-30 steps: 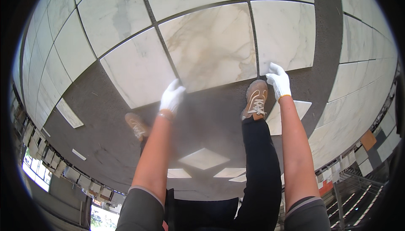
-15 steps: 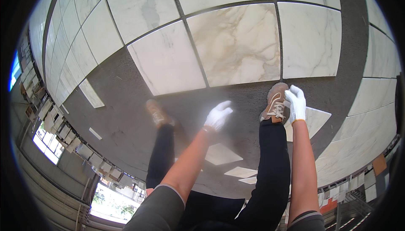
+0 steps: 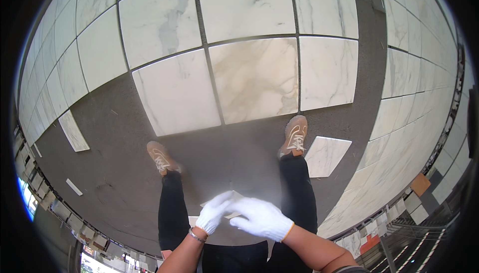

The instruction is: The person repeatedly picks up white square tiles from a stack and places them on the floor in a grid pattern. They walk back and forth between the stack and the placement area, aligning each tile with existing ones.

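Note:
My left hand point(image 3: 214, 214), in a white knit glove, is in front of my body at the lower middle, its fingers pointing up and to the right. My right hand point(image 3: 260, 218), gloved the same way, comes from the right, and its fingers overlap the tips of the left ones. The right fingers are stretched out, with the thumb apart; the left ones look extended but are partly hidden. A pale tile piece point(image 3: 234, 195) shows behind the hands, mostly covered by them; I cannot tell whether they touch it.
Rows of large veined marble tiles lie ahead, including a beige-veined tile point(image 3: 259, 81). My shoes point(image 3: 295, 136) stand near their lower edge. A cut tile point(image 3: 327, 155) lies by the right shoe. Narrow strips point(image 3: 74, 131) lie at the left. More tiles point(image 3: 394, 133) run along the right.
Both hands have come back toward my body and together, the right from beside the right shoe. My view has shifted, showing more of the tile rows ahead.

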The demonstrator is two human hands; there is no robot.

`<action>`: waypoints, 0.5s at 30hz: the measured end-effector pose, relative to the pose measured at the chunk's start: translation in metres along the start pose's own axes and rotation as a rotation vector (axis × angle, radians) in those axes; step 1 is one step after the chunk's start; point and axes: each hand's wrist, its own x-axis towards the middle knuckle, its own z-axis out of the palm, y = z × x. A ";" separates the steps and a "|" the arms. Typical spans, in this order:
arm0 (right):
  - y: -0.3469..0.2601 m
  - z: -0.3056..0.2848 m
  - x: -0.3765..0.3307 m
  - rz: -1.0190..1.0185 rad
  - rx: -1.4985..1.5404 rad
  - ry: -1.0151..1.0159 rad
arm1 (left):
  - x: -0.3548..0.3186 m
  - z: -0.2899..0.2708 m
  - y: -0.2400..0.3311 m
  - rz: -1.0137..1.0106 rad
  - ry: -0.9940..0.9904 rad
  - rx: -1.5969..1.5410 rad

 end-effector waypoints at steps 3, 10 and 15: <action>0.018 0.016 0.022 0.211 -0.099 0.141 | 0.017 -0.007 -0.003 0.195 -0.074 -0.076; 0.058 0.061 0.038 0.414 -0.305 0.174 | 0.005 -0.046 0.001 0.200 -0.150 -0.274; 0.088 0.092 0.026 0.508 -0.503 0.187 | -0.004 -0.070 -0.029 0.209 -0.167 -0.383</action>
